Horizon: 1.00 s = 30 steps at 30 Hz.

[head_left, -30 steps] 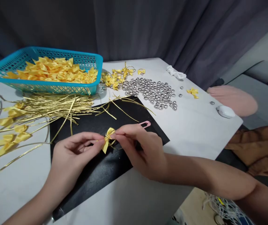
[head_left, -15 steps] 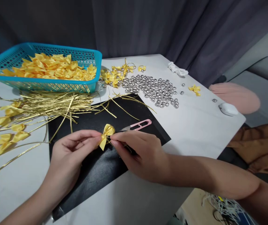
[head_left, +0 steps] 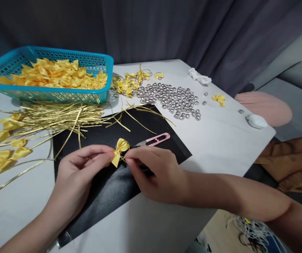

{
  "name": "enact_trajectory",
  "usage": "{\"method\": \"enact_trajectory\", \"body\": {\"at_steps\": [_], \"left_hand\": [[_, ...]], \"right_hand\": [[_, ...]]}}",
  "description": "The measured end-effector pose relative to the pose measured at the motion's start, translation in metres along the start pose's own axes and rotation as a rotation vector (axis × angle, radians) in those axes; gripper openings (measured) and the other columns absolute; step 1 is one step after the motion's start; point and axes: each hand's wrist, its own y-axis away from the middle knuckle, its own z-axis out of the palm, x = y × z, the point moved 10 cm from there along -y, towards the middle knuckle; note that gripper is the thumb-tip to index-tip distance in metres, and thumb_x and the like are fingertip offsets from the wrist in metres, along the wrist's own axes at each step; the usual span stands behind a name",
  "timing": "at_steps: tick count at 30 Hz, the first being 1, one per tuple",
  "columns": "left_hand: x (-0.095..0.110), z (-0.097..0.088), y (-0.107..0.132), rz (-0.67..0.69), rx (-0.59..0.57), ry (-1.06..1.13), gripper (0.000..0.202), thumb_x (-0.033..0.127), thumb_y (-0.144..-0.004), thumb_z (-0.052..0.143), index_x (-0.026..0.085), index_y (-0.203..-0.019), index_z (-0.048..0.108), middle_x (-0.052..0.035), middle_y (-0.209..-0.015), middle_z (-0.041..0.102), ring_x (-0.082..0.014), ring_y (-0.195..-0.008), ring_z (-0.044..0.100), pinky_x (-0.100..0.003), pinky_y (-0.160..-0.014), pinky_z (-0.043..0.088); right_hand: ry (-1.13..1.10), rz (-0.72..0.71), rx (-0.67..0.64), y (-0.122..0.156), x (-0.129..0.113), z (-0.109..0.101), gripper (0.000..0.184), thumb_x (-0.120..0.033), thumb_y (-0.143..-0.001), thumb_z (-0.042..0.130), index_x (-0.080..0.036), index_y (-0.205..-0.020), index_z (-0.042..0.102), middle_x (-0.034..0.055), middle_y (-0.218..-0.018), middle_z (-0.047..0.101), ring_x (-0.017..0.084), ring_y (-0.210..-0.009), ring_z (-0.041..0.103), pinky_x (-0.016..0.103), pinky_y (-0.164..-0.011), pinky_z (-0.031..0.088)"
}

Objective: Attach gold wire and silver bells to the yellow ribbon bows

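Between thumb and forefinger, my left hand (head_left: 83, 172) pinches one side of a yellow ribbon bow (head_left: 120, 149) above the black mat. My right hand (head_left: 156, 172) is closed in a pinch just right of the bow, on a thin gold wire tie (head_left: 123, 159) that comes off the bow's middle. Part of that tie is hidden behind my right fingers. Just beyond my right hand lies a pair of pink-handled thread snips (head_left: 158, 139), its blades pointing left.
A blue basket (head_left: 110, 75) of yellow bows stands back left, gold ties (head_left: 58, 114) heaped before it. Silver heart-shaped beads (head_left: 170, 98) spread over the white table (head_left: 216, 147), near finished-looking yellow bows (head_left: 127, 84). The black mat (head_left: 108, 196) lies underneath; a white mouse-like object (head_left: 256, 121) sits right.
My right fingertips have shifted slightly to the right, away from the bow. My left hand keeps its pinch on the bow, and the whole view has moved a little.
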Motion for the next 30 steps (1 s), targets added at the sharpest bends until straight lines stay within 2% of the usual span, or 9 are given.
{"method": "enact_trajectory", "body": {"at_steps": [8, 14, 18, 24, 30], "left_hand": [[0.001, 0.006, 0.000, 0.026, -0.086, 0.022, 0.023, 0.033, -0.049, 0.085, 0.022, -0.066, 0.074, 0.0027, -0.061, 0.071, -0.0058, -0.056, 0.061, -0.006, -0.055, 0.046], [0.004, 0.013, 0.001, 0.050, -0.125, 0.007, 0.023, 0.026, -0.048, 0.086, 0.022, -0.066, 0.073, 0.0031, -0.061, 0.069, -0.0072, -0.057, 0.061, -0.009, -0.057, 0.048], [0.003, 0.012, 0.001, 0.039, -0.109, 0.007, 0.020, 0.026, -0.051, 0.085, 0.022, -0.067, 0.073, 0.0023, -0.062, 0.070, -0.0074, -0.058, 0.061, -0.009, -0.057, 0.049], [0.000, 0.006, 0.002, 0.014, -0.043, 0.017, 0.021, 0.029, -0.050, 0.085, 0.021, -0.065, 0.073, 0.0001, -0.063, 0.071, -0.0086, -0.057, 0.062, -0.010, -0.054, 0.048], [0.005, 0.003, 0.004, 0.066, -0.032, -0.005, 0.011, 0.022, -0.059, 0.080, 0.021, -0.066, 0.073, 0.0024, -0.066, 0.072, -0.0075, -0.062, 0.062, -0.011, -0.059, 0.048]], "right_hand": [[-0.051, 0.020, 0.039, -0.001, 0.002, -0.003, 0.012, -0.013, -0.089, 0.043, -0.012, -0.087, 0.055, 0.0048, -0.080, 0.065, 0.010, -0.073, 0.060, 0.020, -0.067, 0.046], [-0.075, -0.003, 0.077, -0.002, 0.000, -0.007, 0.011, -0.009, -0.089, 0.043, -0.013, -0.088, 0.054, 0.0044, -0.083, 0.065, 0.010, -0.075, 0.059, 0.019, -0.069, 0.046], [-0.080, 0.001, 0.076, -0.002, -0.001, -0.007, 0.010, -0.009, -0.087, 0.045, -0.012, -0.085, 0.054, 0.0029, -0.078, 0.063, 0.008, -0.065, 0.056, 0.017, -0.061, 0.044], [-0.095, 0.019, 0.053, -0.002, 0.000, -0.005, 0.011, -0.010, -0.087, 0.044, -0.012, -0.084, 0.054, 0.0042, -0.078, 0.063, 0.009, -0.069, 0.057, 0.018, -0.063, 0.045], [-0.141, -0.021, 0.195, -0.001, -0.008, -0.023, 0.006, -0.006, -0.086, 0.048, -0.012, -0.088, 0.051, 0.0017, -0.078, 0.061, 0.004, -0.064, 0.054, 0.012, -0.060, 0.042]]}}
